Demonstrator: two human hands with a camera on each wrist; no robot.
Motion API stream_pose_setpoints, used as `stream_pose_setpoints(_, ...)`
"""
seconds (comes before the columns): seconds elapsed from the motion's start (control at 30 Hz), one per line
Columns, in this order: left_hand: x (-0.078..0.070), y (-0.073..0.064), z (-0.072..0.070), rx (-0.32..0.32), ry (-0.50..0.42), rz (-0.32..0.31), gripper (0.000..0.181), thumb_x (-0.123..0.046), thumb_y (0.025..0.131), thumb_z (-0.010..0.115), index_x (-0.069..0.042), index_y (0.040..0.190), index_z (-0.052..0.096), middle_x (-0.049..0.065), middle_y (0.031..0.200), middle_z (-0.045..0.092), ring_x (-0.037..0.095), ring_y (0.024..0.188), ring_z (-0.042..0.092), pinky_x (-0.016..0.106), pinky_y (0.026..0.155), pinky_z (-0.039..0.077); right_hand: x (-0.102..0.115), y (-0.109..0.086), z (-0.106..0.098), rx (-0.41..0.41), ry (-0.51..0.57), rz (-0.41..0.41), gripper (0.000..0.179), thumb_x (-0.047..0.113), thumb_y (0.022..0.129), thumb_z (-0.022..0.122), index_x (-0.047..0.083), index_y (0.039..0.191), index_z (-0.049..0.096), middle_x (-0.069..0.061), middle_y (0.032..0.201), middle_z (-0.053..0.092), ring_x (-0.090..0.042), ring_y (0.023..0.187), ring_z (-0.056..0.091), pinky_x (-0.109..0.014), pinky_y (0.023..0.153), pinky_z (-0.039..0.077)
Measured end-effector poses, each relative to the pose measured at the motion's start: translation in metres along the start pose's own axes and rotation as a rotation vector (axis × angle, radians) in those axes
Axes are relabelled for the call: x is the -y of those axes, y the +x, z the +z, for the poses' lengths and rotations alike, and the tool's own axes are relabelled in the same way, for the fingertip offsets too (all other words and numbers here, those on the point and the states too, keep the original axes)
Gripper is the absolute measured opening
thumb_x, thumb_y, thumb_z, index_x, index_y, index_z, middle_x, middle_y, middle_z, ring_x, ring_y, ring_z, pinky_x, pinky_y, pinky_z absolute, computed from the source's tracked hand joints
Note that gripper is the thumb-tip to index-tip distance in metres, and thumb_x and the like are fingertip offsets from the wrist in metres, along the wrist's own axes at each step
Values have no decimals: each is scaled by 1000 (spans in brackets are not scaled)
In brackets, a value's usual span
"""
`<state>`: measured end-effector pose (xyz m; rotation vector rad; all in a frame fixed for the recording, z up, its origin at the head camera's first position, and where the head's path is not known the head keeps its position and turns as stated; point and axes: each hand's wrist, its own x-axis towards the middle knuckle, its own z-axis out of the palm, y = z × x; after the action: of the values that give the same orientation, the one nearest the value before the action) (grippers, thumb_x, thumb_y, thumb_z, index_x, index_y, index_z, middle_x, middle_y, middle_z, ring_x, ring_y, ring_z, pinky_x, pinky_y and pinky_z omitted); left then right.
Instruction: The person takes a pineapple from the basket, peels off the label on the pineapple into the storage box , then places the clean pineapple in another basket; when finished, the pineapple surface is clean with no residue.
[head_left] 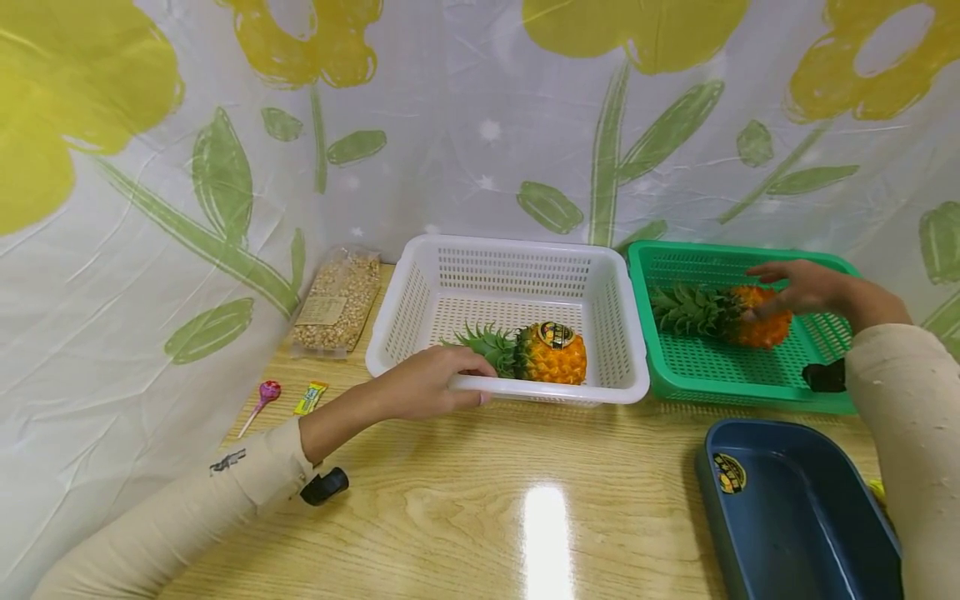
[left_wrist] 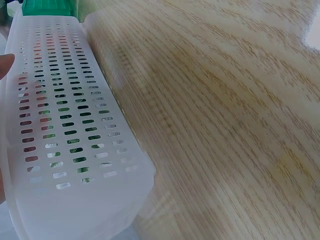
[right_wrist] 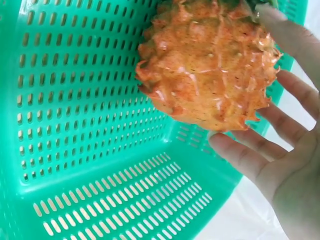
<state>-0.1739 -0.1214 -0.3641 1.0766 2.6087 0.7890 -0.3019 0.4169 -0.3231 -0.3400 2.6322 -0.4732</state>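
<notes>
My left hand [head_left: 427, 383] grips the front rim of a white plastic basket [head_left: 517, 244], thumb below the rim and fingers over it. In that basket lies a pineapple [head_left: 558, 358] with a round label, leaves pointing left. My right hand [head_left: 817, 292] is over a green basket [head_left: 750, 403], fingers spread around an orange pineapple [head_left: 765, 335] lying on its side. In the right wrist view the fingers of the right hand [right_wrist: 290, 165] are extended along the pineapple [right_wrist: 210, 70], not curled round it. The left wrist view shows the white basket's slotted side [left_wrist: 65, 100].
A dark blue tub [head_left: 787, 500] with a round label stands front right, below the right forearm. Left of the white basket are a bag of grains [head_left: 341, 304], a lollipop [head_left: 268, 392] and a yellow candy packet [head_left: 311, 398]. A flower-patterned cloth [head_left: 465, 125] hangs behind.
</notes>
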Motion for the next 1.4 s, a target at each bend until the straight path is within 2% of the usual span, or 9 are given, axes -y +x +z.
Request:
stream_pose_setpoints(0.3,2,3,2,-1,1,0,25,-28,96,68,-16,119,72,-2,113,71,13,98,62,33,85,51,0,-5,0,-4,22,19,88,33,92,73,-9,152,24,-44,148,26,-64,127,36,-67,89,47)
stream_pose_setpoints(0.57,2,2,3,-4,-4,4,25,-28,96,68,-17,118,72,-3,111,70,13,96,62,33,83,50,1,-9,-4,-73,-18,20,83,35,94,70,-6,152,29,-40,149,30,-62,128,36,-71,93,42)
stream_pose_setpoints(0.7,1,2,3,-1,-8,-10,25,-28,96,69,-17,119,71,-3,112,70,13,98,62,34,85,50,7,-13,-10,-85,40,4,80,33,96,68,-4,154,27,-38,151,30,-60,130,37,-70,95,42)
stream_pose_setpoints(0.8,1,2,3,-1,-8,-14,25,-28,96,69,-18,119,71,-3,114,70,14,99,62,35,86,50,16,-17,-13,-89,87,-21,78,33,97,67,-2,155,28,-35,153,31,-58,132,39,-70,96,43)
stream_pose_setpoints(1.0,3,2,4,3,-10,-15,25,-30,97,67,-19,119,71,-4,115,70,13,100,62,34,86,50,38,-23,-17,-110,59,-65,74,37,97,67,7,155,33,-29,151,40,-51,129,49,-66,93,47)
stream_pose_setpoints(1.23,3,1,3,-2,-16,-5,23,-28,97,68,-19,117,72,-4,113,71,13,100,63,34,85,49,70,-33,-15,-99,88,-149,65,29,96,69,13,153,40,-22,147,51,-42,127,56,-63,95,48)
stream_pose_setpoints(1.33,3,1,3,-6,-11,0,22,-28,96,68,-19,116,72,-4,114,71,14,100,63,35,86,50,87,-35,-11,-83,102,-199,62,27,95,70,17,150,44,-17,146,54,-29,124,61,-60,97,49)
stream_pose_setpoints(1.4,3,1,2,-5,-12,-1,23,-28,97,67,-19,117,72,-3,114,71,14,101,63,35,87,50,100,-34,-8,-74,109,-232,60,27,94,72,20,148,47,-13,146,55,-26,124,61,-58,98,50)
